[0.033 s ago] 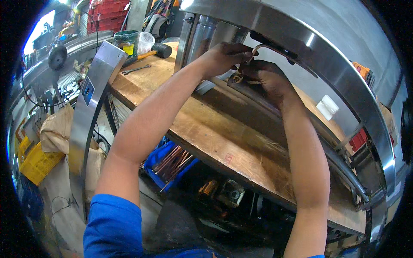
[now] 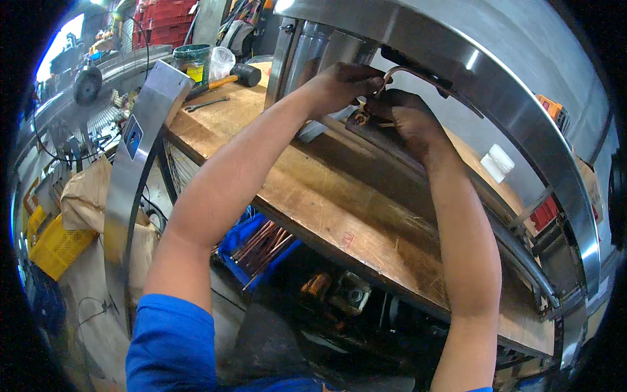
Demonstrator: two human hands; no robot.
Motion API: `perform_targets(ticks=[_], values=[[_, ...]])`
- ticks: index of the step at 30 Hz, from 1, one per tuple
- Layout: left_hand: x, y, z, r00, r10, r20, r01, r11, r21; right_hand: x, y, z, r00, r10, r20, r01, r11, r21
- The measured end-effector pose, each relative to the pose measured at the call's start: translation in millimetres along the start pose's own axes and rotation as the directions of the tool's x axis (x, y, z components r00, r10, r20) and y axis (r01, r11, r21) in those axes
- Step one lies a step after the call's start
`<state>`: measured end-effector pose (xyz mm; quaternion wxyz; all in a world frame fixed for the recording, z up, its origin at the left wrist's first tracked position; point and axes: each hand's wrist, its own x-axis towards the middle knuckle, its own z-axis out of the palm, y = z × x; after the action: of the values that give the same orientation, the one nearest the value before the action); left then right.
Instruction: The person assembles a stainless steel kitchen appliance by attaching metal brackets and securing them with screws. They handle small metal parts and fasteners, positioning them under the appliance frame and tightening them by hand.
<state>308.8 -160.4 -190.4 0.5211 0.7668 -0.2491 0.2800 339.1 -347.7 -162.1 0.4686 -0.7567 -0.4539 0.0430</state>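
Both my arms reach up under a curved stainless steel frame (image 2: 516, 85). A thin bent copper tube (image 2: 396, 70) arches out from between my hands toward the frame's underside. My left hand (image 2: 349, 81) pinches the tube near its lower end. Just to the right and below, my right hand (image 2: 406, 112) is closed at the same end; what its fingers hold is hidden by the hand. Below the fingers, a brass fitting (image 2: 360, 119) sits at the end of a dark metal bar (image 2: 392, 144) that runs under my right wrist.
The frame stands on a wooden workbench (image 2: 339, 215). A mallet (image 2: 243, 76), a wrench (image 2: 208, 104) and a green tub (image 2: 192, 62) are at its far left. A leaning steel panel (image 2: 134, 176) is at left. Under the bench, a blue bin (image 2: 234, 238) holds copper tubes (image 2: 264, 248).
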Motion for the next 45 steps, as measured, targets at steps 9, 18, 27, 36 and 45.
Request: perform_targets(ticks=[9,18,27,36,45], values=[[-2.9,12.0,-7.7,0.992,-0.114,-0.048,0.114,0.993,0.013,12.0,9.1,-3.4,0.992,-0.104,-0.064,0.094,0.984,-0.148],[-4.9,11.9,-6.2,0.993,-0.093,-0.076,0.091,0.995,-0.028,11.1,-1.9,7.0,0.972,-0.078,-0.224,-0.040,0.876,-0.480],[-6.3,13.3,-5.4,0.982,-0.121,-0.145,0.134,0.988,0.079,14.6,1.3,2.5,0.974,-0.001,-0.228,-0.111,0.869,-0.481],[-10.0,20.3,-7.3,0.975,-0.183,-0.125,0.194,0.978,0.082,23.4,11.2,-6.3,0.997,-0.062,-0.044,0.035,0.888,-0.459],[-8.9,16.3,-8.5,0.988,-0.083,-0.128,0.084,0.996,0.007,11.4,4.7,-6.7,0.992,-0.126,-0.031,0.120,0.981,-0.153]])
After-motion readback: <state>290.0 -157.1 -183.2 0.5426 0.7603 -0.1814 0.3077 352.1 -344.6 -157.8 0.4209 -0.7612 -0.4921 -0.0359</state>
